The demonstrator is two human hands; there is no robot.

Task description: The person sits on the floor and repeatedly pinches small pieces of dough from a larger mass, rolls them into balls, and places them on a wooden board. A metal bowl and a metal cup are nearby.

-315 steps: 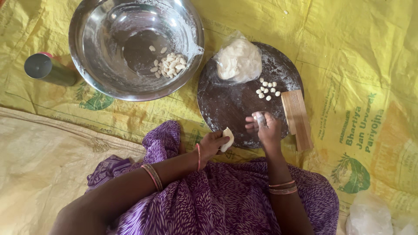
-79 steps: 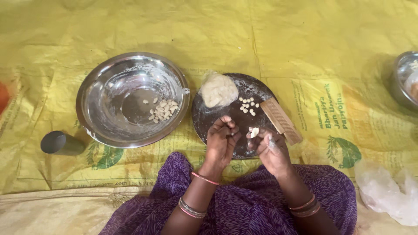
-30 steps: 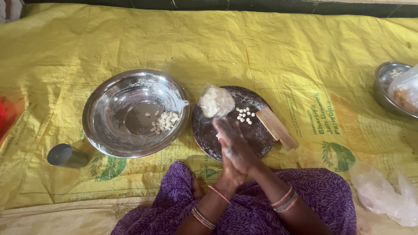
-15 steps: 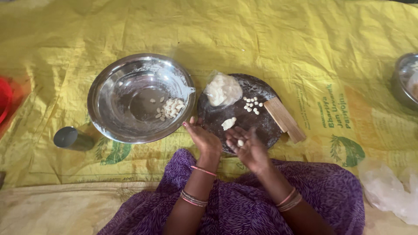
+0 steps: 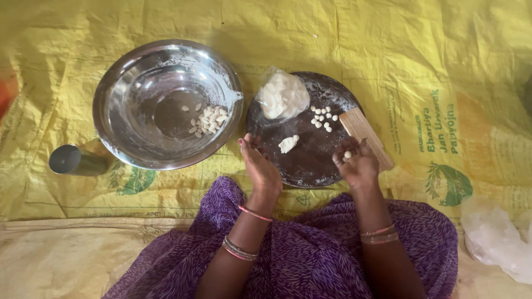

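Note:
My left hand (image 5: 259, 168) rests at the near left rim of a dark round plate (image 5: 310, 166), fingers apart and empty. Just beyond its fingertips a small piece of white dough (image 5: 288, 144) lies on the plate. My right hand (image 5: 356, 164) hovers over the plate's near right side and pinches a tiny dough ball (image 5: 347, 155) in its fingertips. Several more small dough balls (image 5: 323, 118) lie further back. A big lump of dough in clear plastic (image 5: 281, 95) sits on the far rim. A ribbed wooden board (image 5: 366, 137) lies beside my right hand.
A large steel bowl (image 5: 127, 105) to the left holds several shaped dough pieces (image 5: 206, 119). A steel tumbler (image 5: 75, 160) lies on its side at far left. Everything sits on a yellow woven sheet (image 5: 421, 66). A crumpled clear plastic bag (image 5: 496, 235) lies at the right.
My hands were pressed together a second ago. They have parted: the dough piece now lies on the plate, and my right hand has moved right with a small ball.

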